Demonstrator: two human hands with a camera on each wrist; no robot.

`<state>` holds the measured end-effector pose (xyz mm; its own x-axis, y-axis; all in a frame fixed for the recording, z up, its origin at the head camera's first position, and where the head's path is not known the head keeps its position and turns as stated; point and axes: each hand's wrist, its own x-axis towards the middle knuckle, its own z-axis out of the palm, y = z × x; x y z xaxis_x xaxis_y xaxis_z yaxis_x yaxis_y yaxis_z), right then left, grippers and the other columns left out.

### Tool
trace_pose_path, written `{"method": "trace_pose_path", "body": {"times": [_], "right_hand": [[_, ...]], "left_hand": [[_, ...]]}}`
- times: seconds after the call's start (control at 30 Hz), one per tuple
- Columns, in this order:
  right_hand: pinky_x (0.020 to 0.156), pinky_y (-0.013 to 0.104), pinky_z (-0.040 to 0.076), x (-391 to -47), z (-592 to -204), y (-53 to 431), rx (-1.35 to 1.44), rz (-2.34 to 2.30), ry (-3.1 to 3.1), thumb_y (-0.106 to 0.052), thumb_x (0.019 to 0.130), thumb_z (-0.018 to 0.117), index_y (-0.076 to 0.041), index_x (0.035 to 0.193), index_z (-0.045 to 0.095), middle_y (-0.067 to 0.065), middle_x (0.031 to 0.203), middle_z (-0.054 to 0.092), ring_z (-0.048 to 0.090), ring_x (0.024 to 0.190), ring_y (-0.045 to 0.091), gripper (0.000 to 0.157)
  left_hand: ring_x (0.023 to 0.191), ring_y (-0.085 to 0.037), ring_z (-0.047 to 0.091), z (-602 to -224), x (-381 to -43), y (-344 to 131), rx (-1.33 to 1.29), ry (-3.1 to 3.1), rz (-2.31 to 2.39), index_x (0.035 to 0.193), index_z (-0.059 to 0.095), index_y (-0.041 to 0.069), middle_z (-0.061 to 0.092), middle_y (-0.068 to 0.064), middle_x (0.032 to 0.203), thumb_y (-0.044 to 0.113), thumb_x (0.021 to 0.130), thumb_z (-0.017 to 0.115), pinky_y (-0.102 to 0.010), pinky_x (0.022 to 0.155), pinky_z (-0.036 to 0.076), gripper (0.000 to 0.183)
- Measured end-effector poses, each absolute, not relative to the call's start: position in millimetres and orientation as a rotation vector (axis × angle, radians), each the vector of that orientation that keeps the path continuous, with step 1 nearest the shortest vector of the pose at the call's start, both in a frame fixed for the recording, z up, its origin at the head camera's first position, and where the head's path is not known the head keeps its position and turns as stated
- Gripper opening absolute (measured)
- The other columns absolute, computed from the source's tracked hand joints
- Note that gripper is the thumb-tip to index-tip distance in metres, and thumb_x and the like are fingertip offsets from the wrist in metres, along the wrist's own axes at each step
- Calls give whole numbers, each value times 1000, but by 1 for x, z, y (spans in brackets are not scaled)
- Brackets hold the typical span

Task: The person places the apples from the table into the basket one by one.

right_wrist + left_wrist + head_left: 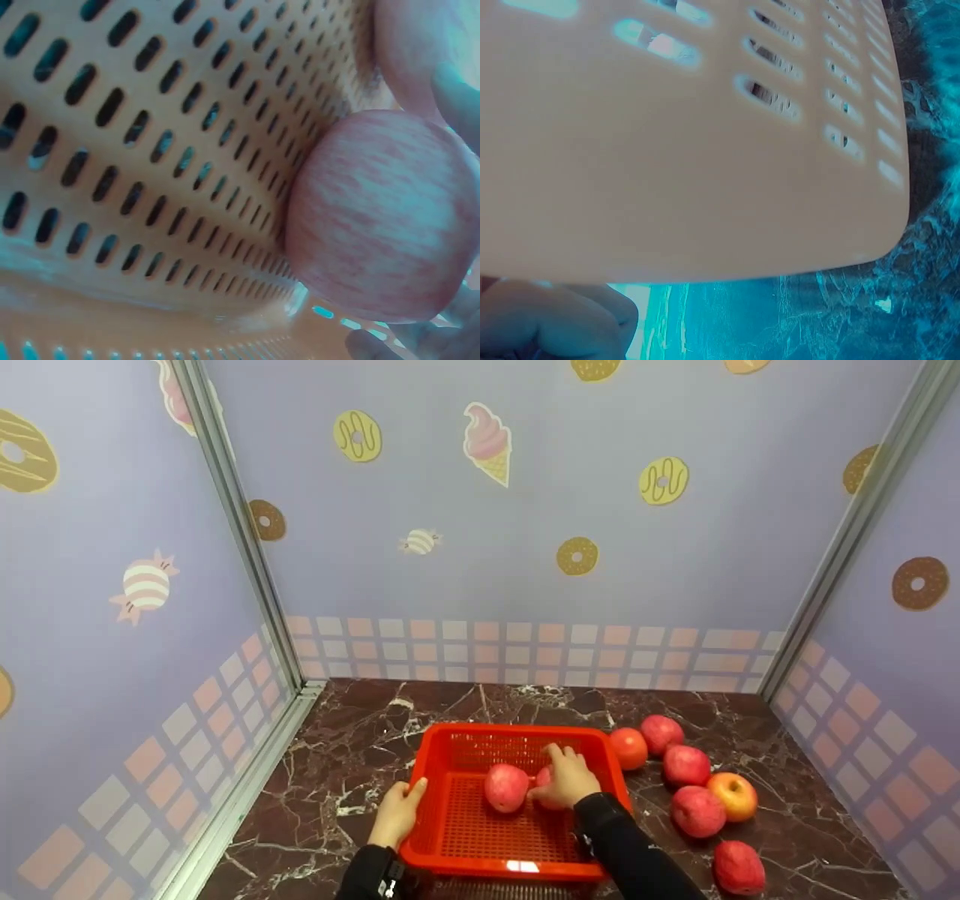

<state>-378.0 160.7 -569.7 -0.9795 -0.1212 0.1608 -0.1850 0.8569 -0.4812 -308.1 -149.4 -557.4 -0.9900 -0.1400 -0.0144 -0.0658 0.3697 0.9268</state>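
Observation:
A red plastic basket [465, 829] with slotted walls sits on the dark marbled tabletop. My left hand [396, 812] grips its left rim, thumb on top; the left wrist view shows the fingers [562, 319] below the basket's outer wall [667, 172]. Inside the basket, my right hand [568, 781] holds a red apple [546, 787], partly covered by the hand in the head view. Up close, this streaked apple [382, 217] lies between thumb and fingertips, near the slotted surface. Just left of it in the basket rests another red apple [506, 788].
Several apples lie right of the basket, among them a red-orange one [628, 748] against its rim, a yellow-red one [733, 796] and a dark red one [739, 868] nearest the front. Patterned panels [480, 585] enclose the tabletop at the back and sides.

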Motion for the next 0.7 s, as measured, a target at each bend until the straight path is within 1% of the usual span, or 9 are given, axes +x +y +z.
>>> {"method": "trace_pose_path", "body": {"times": [0.13,0.47,0.7], "right_hand": [[84,61,55,-379,-569,162,221,812,-2898,-43,65,96,-14,130,59,18,125,61,58,116,42,80],[86,57,55,-379,-563,162,210,871,-2826,-48,72,92,-12,127,60,16,122,62,59,113,38,73],[89,54,54,-380,-561,163,230,925,-2763,-48,75,90,-9,127,59,16,125,61,58,115,38,72]], "left_hand": [[67,-17,51,-558,-308,-149,189,-2539,-1731,90,51,3,49,-3,76,31,108,53,-30,63,44,34],[67,-17,52,-558,-308,-149,205,-2539,-1751,94,52,1,51,-4,78,31,109,52,-30,62,46,33],[68,-17,52,-559,-308,-149,206,-2523,-1762,93,53,1,51,-4,78,31,108,53,-30,63,46,34]]}}
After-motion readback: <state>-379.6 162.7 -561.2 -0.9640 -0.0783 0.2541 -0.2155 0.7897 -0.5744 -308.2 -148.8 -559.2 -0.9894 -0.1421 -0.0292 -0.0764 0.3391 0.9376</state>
